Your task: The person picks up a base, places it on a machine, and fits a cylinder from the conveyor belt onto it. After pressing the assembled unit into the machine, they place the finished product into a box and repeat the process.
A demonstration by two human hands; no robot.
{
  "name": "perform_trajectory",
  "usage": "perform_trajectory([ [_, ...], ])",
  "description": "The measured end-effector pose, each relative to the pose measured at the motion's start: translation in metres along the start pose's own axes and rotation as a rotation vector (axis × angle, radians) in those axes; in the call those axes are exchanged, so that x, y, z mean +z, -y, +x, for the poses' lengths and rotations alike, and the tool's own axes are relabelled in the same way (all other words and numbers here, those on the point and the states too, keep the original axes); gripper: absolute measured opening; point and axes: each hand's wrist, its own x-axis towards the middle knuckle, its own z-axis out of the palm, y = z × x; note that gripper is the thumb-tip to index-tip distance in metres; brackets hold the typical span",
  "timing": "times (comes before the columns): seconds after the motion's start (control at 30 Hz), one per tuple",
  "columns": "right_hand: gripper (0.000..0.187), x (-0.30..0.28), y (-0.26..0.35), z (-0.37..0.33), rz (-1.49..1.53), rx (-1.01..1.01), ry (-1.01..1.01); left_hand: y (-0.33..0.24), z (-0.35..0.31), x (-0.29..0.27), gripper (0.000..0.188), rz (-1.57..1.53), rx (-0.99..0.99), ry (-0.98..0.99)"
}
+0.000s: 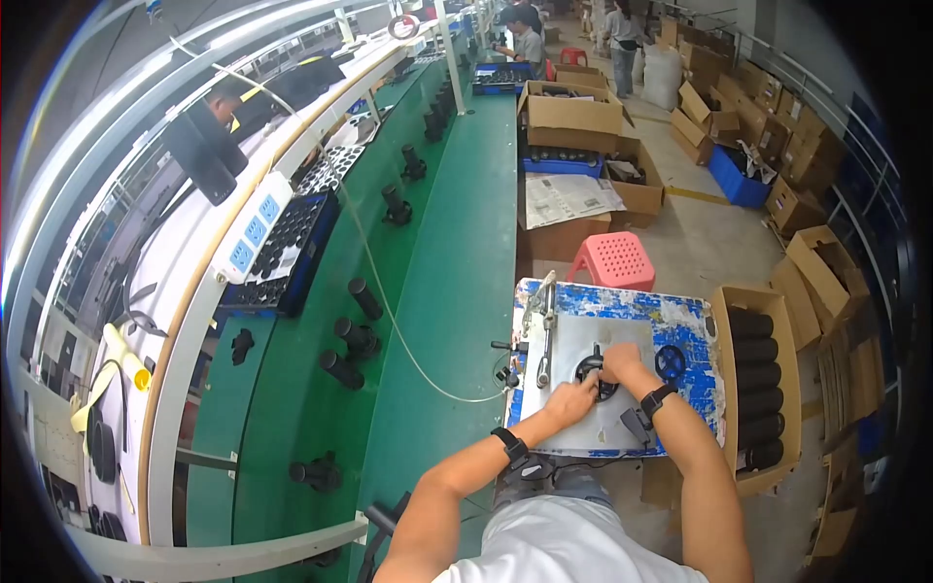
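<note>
head view: the black part (pixel 589 368) lies on the metal plate (pixel 616 422) of the bench (pixel 634 307), directly between your two hands. from your left hand (pixel 575 397), the part lies ahead and slightly right; from your right hand (pixel 620 362), it lies just to the left. both hands touch it, so neither is clearly nearer. your fingers hide much of its outline; its long axis cannot be determined.

hand state: the left hand reaches its fingertips onto the part; the right hand curls its fingers at the part's far right side. you cannot tell from this view how firmly either one grips.

materials: the plate is flat, grey and smooth. the bench top shows flaking blue and white paint. left of the part, a slim metal lever fixture (pixel 546 335) runs lengthwise away from you. right of it sits a round, spoked blue wheel (pixel 670 362). beyond the bench's right edge, a cardboard carton (pixel 790 374) holds dark, matte cylinders (pixel 754 376) stacked in a row.
</note>
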Motion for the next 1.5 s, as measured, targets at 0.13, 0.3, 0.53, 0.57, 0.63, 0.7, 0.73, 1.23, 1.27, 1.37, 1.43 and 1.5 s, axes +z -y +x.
perform_trajectory([
  [0.13,0.046,0.001,-0.002,0.001,0.030,0.011,0.036,0.002,0.004,-0.017,0.023,-0.121,-0.040,0.246],
  [0.3,0.039,0.007,-0.010,0.005,0.042,-0.008,-0.019,0.000,0.010,-0.007,0.027,-0.133,-0.029,0.199],
  [0.53,0.031,0.000,-0.008,-0.004,0.035,-0.036,-0.179,0.001,-0.004,0.001,0.024,-0.178,-0.096,0.019],
  [0.57,0.028,-0.007,0.001,-0.003,0.031,-0.044,-0.215,0.005,-0.011,0.003,0.024,-0.197,-0.132,0.008],
  [0.63,0.043,-0.006,-0.005,-0.008,0.034,-0.172,-0.222,0.008,-0.014,0.010,0.022,-0.235,-0.160,0.034],
  [0.7,0.060,0.016,-0.033,-0.006,0.235,-0.203,-0.209,-0.001,-0.014,-0.002,0.022,-0.369,-0.141,-0.054],
  [0.73,0.061,0.028,-0.050,-0.008,0.382,-0.181,-0.177,-0.006,-0.017,-0.024,0.023,-0.474,-0.113,-0.235],
  [1.23,0.018,0.067,-0.070,-0.022,1.789,0.030,-0.200,0.427,-0.136,-0.212,0.069,0.267,-1.198,-0.191],
  [1.27,0.016,0.070,-0.070,-0.026,1.790,0.057,-0.208,0.439,-0.129,-0.205,0.073,0.262,-1.230,-0.095],
  [1.37,0.014,0.082,-0.068,-0.027,1.745,0.038,-0.243,0.461,-0.127,-0.187,0.060,0.166,-1.221,0.053],
  [1.43,0.013,0.086,-0.064,-0.029,1.784,0.056,-0.256,0.460,-0.107,-0.188,0.049,0.147,-1.205,0.096],
  [1.5,0.016,0.083,-0.061,-0.032,1.776,0.053,-0.287,0.446,-0.105,-0.193,0.044,0.180,-1.204,0.068],
])
